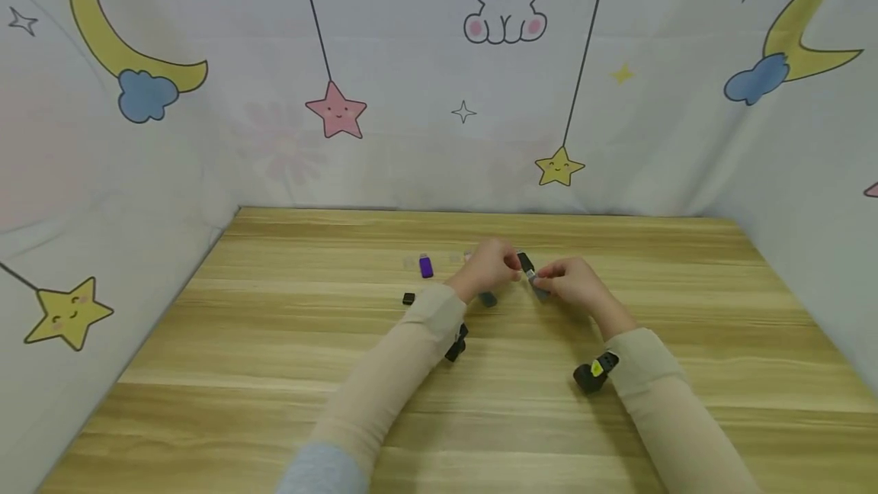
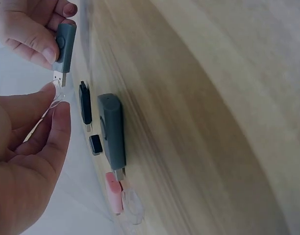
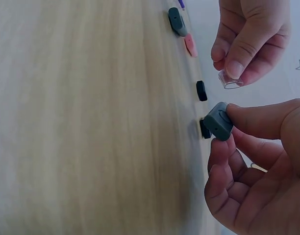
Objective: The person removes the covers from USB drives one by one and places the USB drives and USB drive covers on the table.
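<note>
My right hand (image 1: 578, 282) pinches a grey-green USB flash drive (image 2: 65, 49) between thumb and fingers, its metal plug bare and pointing at the other hand. Between the left hand's (image 1: 488, 265) thumb and fingertips is a small clear plastic cap (image 3: 230, 81). In the left wrist view the cap sits right at the plug's end; the right wrist view shows it just above the drive. A second grey-green flash drive (image 2: 112, 132) lies on the table below the hands, with a black flash drive (image 2: 85, 103) and a small black cap (image 2: 95, 145) beyond it.
A pink flash drive (image 2: 114, 193) and a loose clear cap (image 2: 133, 208) lie close together on the wooden table (image 1: 274, 357). Farther left are a purple flash drive (image 1: 426, 266) and a small black piece (image 1: 408, 299). A printed cloth (image 1: 411, 166) hangs behind the table's back edge.
</note>
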Motion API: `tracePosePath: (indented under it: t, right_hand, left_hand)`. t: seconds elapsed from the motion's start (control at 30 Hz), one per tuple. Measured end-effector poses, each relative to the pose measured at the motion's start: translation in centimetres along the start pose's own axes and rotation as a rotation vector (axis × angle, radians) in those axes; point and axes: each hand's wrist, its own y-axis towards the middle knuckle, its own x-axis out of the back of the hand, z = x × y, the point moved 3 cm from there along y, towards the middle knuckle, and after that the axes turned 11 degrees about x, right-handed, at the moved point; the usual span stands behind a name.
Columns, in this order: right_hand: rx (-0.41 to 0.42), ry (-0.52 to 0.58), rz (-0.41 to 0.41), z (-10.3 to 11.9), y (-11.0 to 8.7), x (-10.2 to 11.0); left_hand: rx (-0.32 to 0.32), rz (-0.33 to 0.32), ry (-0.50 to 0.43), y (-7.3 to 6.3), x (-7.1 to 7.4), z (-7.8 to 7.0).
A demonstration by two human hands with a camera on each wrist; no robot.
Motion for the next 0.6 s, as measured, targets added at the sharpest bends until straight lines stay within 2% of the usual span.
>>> tracePosePath:
  t: [0.37,0.6]
  right_hand:
    - [0.013,-0.04,0.019,-0.6,0.0,-0.1]
    - [0.029,-0.083,0.016,-0.6,0.3,0.0]
  left_hand:
    - [0.009,0.071,0.067,0.4,-0.5,0.0]
    - [-0.007,0.106,0.09,1.1,-0.9,0.1]
